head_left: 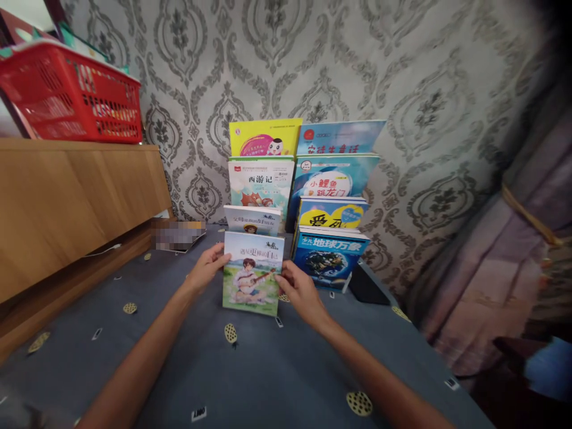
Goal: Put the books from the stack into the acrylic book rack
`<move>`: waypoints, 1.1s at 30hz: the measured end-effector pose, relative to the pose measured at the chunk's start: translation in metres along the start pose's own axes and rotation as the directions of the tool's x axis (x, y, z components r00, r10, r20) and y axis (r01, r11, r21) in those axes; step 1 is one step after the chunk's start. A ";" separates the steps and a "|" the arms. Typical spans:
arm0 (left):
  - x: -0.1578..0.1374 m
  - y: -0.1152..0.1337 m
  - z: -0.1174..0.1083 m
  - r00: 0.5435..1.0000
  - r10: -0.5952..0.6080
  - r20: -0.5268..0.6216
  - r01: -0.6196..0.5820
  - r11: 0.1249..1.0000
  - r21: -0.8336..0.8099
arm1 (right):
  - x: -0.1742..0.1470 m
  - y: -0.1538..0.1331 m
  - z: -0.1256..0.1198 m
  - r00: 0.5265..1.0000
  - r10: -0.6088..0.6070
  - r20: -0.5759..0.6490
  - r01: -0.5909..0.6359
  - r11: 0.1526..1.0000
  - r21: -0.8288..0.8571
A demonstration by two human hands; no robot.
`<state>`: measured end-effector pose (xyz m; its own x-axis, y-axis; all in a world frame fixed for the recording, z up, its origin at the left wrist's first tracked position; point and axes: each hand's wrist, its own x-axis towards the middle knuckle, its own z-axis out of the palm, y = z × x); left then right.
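Between my two hands stands a book point(251, 277), upright, its cover showing a figure playing a guitar on grass. My left hand point(208, 268) grips its left edge, thumb on the front cover. At its right edge my right hand point(301, 292) pinches the cover, thumb in front and fingers partly hidden behind. Directly behind is a white-topped book point(252, 219), then a pale green book point(261, 185) and a yellow book point(268, 136). In the right column stand a blue globe-cover book point(328, 262), a yellow-and-blue book point(333, 213) and several blue-covered books point(335, 173).
The books stand on a dark blue patterned cloth point(179, 357), near a grey patterned wall point(187, 107). At left is a wooden cabinet point(80, 196) bearing a red plastic basket point(107, 113). A dark flat object point(369, 286) lies right of the books; a curtain point(491, 262) hangs farther right.
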<state>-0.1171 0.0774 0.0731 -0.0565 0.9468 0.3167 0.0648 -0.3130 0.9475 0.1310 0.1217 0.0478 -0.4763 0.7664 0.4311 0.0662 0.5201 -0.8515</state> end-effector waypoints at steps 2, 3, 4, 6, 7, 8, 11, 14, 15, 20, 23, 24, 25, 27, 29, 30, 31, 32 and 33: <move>0.011 0.008 -0.003 0.994 0.105 -0.041 -0.103 0.993 0.055 | 0.016 -0.004 0.001 0.996 -0.071 -0.054 0.066 0.994 -0.087; 0.017 0.013 -0.004 0.986 0.159 -0.054 -0.154 0.984 0.084 | 0.023 -0.006 0.001 0.990 -0.111 -0.083 0.099 0.986 -0.134; 0.021 0.019 -0.004 0.975 0.213 -0.060 -0.205 0.972 0.117 | 0.030 -0.009 0.000 0.981 -0.154 -0.114 0.131 0.975 -0.181; 0.029 0.032 -0.004 0.943 0.326 -0.071 -0.308 0.932 0.192 | 0.042 -0.018 -0.002 0.953 -0.246 -0.179 0.192 0.943 -0.272; 0.032 0.039 -0.003 0.920 0.383 -0.080 -0.356 0.905 0.232 | 0.047 -0.023 -0.004 0.932 -0.297 -0.210 0.225 0.925 -0.307; 0.034 0.046 -0.001 0.894 0.439 -0.092 -0.401 0.875 0.273 | 0.052 -0.028 -0.006 0.905 -0.349 -0.242 0.261 0.906 -0.333; 0.037 0.065 0.004 0.815 0.566 -0.126 -0.486 0.786 0.382 | 0.063 -0.042 -0.010 0.818 -0.471 -0.331 0.353 0.865 -0.357; 0.039 0.076 0.010 0.770 0.622 -0.142 -0.509 0.732 0.453 | 0.070 -0.047 -0.013 0.789 -0.489 -0.372 0.389 0.866 -0.314; 0.040 0.077 0.012 0.761 0.633 -0.140 -0.513 0.720 0.468 | 0.071 -0.047 -0.013 0.791 -0.484 -0.374 0.392 0.870 -0.298; 0.047 0.070 0.012 0.745 0.655 -0.126 -0.508 0.679 0.530 | 0.077 -0.036 -0.014 0.806 -0.472 -0.357 0.391 0.877 -0.278; 0.052 0.063 0.008 0.755 0.646 -0.114 -0.490 0.671 0.557 | 0.079 -0.029 -0.014 0.810 -0.471 -0.350 0.378 0.875 -0.303; 0.053 0.061 0.006 0.759 0.641 -0.110 -0.482 0.669 0.566 | 0.079 -0.028 -0.014 0.811 -0.470 -0.348 0.372 0.874 -0.312; 0.054 0.058 0.005 0.764 0.636 -0.110 -0.472 0.666 0.577 | 0.079 -0.026 -0.013 0.815 -0.468 -0.342 0.367 0.873 -0.320; 0.057 0.054 0.002 0.771 0.626 -0.118 -0.447 0.663 0.600 | 0.080 -0.023 -0.012 0.827 -0.462 -0.321 0.359 0.872 -0.332; 0.059 0.050 0.000 0.777 0.617 -0.126 -0.425 0.660 0.619 | 0.080 -0.020 -0.010 0.839 -0.453 -0.301 0.347 0.872 -0.344; 0.060 0.048 0.000 0.780 0.612 -0.128 -0.414 0.659 0.629 | 0.080 -0.018 -0.010 0.846 -0.445 -0.294 0.339 0.874 -0.349; 0.060 0.046 0.000 0.785 0.606 -0.130 -0.402 0.657 0.638 | 0.081 -0.017 -0.009 0.852 -0.435 -0.291 0.327 0.876 -0.354; 0.061 0.044 0.000 0.790 0.599 -0.132 -0.387 0.655 0.649 | 0.081 -0.015 -0.009 0.858 -0.423 -0.291 0.311 0.879 -0.361; 0.062 0.043 0.001 0.795 0.591 -0.136 -0.371 0.652 0.661 | 0.082 -0.013 -0.009 0.864 -0.409 -0.292 0.292 0.882 -0.371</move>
<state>-0.1171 0.1224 0.1329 -0.1424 0.5582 0.8174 0.7219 -0.5064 0.4716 0.0988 0.1813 0.0966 -0.1824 0.5600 0.8082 0.2444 0.8220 -0.5144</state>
